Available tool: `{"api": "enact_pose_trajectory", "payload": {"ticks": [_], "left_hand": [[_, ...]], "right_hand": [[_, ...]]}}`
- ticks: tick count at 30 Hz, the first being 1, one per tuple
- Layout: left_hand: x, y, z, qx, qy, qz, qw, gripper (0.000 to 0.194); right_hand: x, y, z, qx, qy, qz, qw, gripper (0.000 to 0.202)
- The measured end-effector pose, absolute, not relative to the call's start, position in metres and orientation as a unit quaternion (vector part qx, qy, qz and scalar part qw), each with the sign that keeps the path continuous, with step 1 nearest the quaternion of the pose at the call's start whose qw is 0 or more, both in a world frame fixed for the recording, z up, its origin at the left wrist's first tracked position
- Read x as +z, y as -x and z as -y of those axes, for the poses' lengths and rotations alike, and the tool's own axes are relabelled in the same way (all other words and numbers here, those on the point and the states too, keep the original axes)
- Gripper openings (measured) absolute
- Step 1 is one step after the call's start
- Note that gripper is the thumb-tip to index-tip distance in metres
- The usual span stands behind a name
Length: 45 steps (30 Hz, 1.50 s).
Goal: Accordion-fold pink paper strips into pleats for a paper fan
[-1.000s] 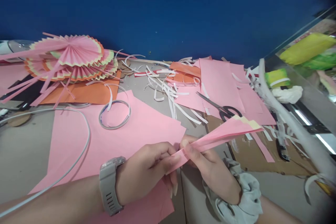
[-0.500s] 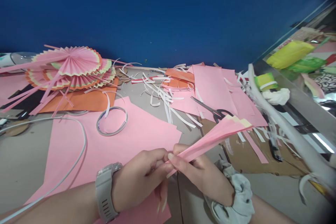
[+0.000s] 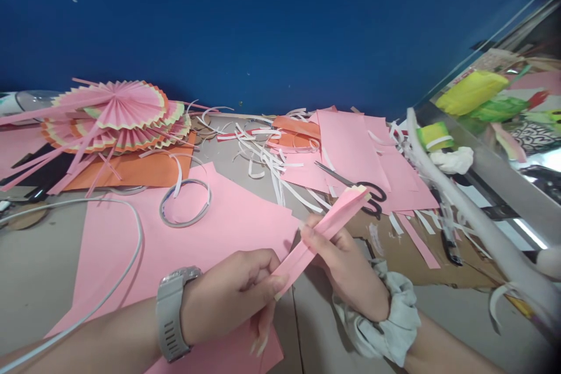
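Observation:
A narrow folded strip of pink paper (image 3: 322, 232), with pale yellow at its upper right end, slants between my hands. My left hand (image 3: 236, 292), with a grey watch at the wrist, pinches its lower left end. Around the middle of the strip, the thumb and fingers of my right hand (image 3: 339, 260) are closed; a pale scrunchie circles that wrist. Large pink sheets (image 3: 184, 251) lie under and beside my left hand. Just beyond the strip's upper end are black-handled scissors (image 3: 350, 182).
Pleated paper rosettes (image 3: 116, 111) rest on orange paper at the back left. A tape roll (image 3: 186, 223) sits on the pink sheet. White paper scraps (image 3: 272, 166) spread across the back middle. A white cable (image 3: 139, 228) curves at left, and a white tube (image 3: 451, 181) runs along the right.
My right hand has slid up the pink strip, away from my left hand. The strip's fanned upper end has narrowed and moved left, uncovering the scissor handles.

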<state>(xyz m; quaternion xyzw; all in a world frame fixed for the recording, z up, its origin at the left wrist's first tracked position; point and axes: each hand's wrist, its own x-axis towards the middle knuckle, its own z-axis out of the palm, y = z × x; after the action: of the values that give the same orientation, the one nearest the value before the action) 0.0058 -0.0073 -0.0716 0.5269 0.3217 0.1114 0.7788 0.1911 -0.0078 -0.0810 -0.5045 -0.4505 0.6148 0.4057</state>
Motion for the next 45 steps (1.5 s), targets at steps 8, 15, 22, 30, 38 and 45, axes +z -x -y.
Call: {"api": "enact_pose_trajectory", "payload": {"ticks": [8,15,22,30,38,45], "left_hand": [[-0.07,-0.005,0.007,0.092,-0.553,-0.325,0.761,0.026],[-0.069,-0.005,0.008,0.086,-0.557,-0.327,0.759,0.026],[-0.073,-0.004,0.013,0.078,-0.573,-0.341,0.741,0.024],[-0.059,0.0,0.007,0.038,-0.678,-0.265,0.685,0.021],[-0.071,-0.01,0.013,0.099,-0.614,-0.32,0.714,0.045],[-0.075,-0.007,0.012,0.085,-0.601,-0.329,0.723,0.037]], "right_hand": [[-0.074,-0.191,0.0,0.612,0.511,0.355,0.488,0.037],[-0.074,-0.194,-0.003,0.613,0.508,0.309,0.521,0.041],[-0.07,-0.202,-0.01,0.568,0.522,0.307,0.558,0.037],[-0.074,-0.196,0.001,0.562,0.517,0.398,0.509,0.041],[-0.077,-0.191,0.006,0.543,0.512,0.47,0.472,0.04],[-0.076,-0.201,0.002,0.524,0.552,0.437,0.479,0.036]]}}
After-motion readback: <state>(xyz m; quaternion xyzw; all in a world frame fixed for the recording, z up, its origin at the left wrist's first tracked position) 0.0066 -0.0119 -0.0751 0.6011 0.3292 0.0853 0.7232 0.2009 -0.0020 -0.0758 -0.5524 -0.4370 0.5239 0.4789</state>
